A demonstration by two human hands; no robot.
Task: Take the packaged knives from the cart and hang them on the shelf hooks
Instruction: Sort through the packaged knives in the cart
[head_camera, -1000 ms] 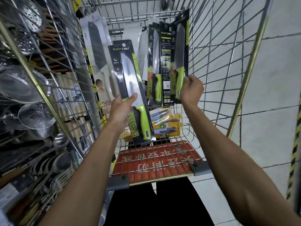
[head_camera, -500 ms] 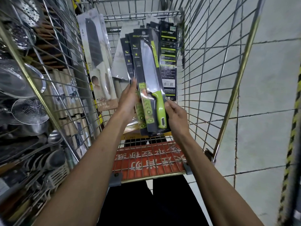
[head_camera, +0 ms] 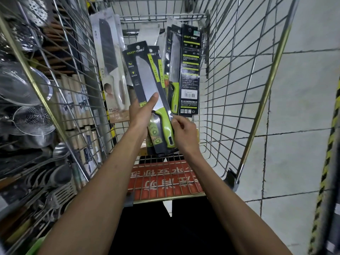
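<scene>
Left side: wire skimmer [head_camera: 32, 119], perforated steel strainer [head_camera: 35, 10], steel bowl [head_camera: 24, 83], ladles [head_camera: 60, 151] lower down, beige boxes [head_camera: 77, 100] stacked beside. Right: grey tiled floor [head_camera: 298, 126], yellow-black hazard stripe [head_camera: 329, 144].

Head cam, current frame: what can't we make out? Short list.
All head view.
1. Pack count in the held stack: the front pack covers the rest.
2. Whether the right hand pinches the stack's edge: its fingertips curl out of sight.
3. Left hand fingers: behind the stack.
4. Print on the reversed pack: too small.
5. Shelf hooks: none identifiable through the cart wall.
</scene>
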